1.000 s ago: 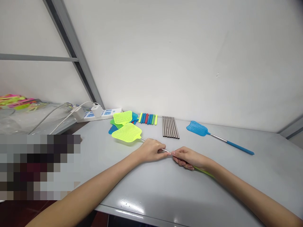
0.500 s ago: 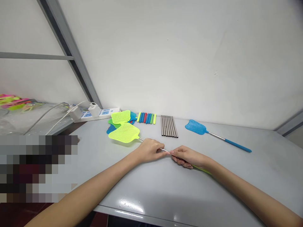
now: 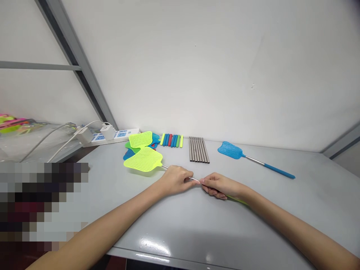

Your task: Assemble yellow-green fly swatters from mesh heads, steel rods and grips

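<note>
A yellow fly swatter is held in both hands, its perforated head pointing left above the table. My left hand is closed around its thin metal rod, near the head. Just to the right, my right hand grips the handle end of the same swatter; the yellow-green handle shows below that wrist. A short bare stretch of rod lies between the two hands. Behind them, several metal tubes lie side by side. A blue fly swatter rests to the right, with a metal rod and blue grip.
Several coloured handle grips form a row near the wall. Left of them, swatter heads in yellow, green and blue lie in a pile. A white power strip with plugs and cables sits at the grey table's back left edge. A blurred person is at left.
The whole view has shifted slightly, so things appear a little further left. Both hands keep their hold on the yellow swatter, whose head has tilted slightly.
</note>
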The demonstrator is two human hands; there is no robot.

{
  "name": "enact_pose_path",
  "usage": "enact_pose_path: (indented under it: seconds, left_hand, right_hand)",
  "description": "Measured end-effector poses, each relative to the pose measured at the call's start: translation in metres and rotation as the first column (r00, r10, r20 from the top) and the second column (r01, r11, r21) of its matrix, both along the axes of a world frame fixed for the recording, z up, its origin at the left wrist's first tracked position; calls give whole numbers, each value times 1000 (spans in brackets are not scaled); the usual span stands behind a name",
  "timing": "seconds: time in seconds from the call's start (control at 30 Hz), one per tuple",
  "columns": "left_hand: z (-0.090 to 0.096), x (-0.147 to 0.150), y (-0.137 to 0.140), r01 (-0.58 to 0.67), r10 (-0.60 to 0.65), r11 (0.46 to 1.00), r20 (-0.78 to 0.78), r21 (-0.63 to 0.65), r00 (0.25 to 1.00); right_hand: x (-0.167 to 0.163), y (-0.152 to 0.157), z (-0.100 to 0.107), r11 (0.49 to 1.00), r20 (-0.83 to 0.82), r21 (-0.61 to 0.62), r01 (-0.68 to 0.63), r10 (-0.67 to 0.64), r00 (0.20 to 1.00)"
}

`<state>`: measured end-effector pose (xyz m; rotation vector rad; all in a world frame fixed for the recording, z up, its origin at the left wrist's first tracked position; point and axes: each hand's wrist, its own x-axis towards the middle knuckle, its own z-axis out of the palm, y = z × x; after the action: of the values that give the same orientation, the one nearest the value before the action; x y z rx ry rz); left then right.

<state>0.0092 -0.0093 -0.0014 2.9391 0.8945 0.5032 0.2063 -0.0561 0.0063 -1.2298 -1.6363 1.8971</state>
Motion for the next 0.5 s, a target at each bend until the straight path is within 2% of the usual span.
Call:
enact_pose_path:
  seconds: [0.5]
  left_hand:
    - [1, 0, -3, -37, 37, 999, 10, -3, 999]
  right_hand:
    - [0, 0, 3, 1000, 13, -16, -8, 8, 1000]
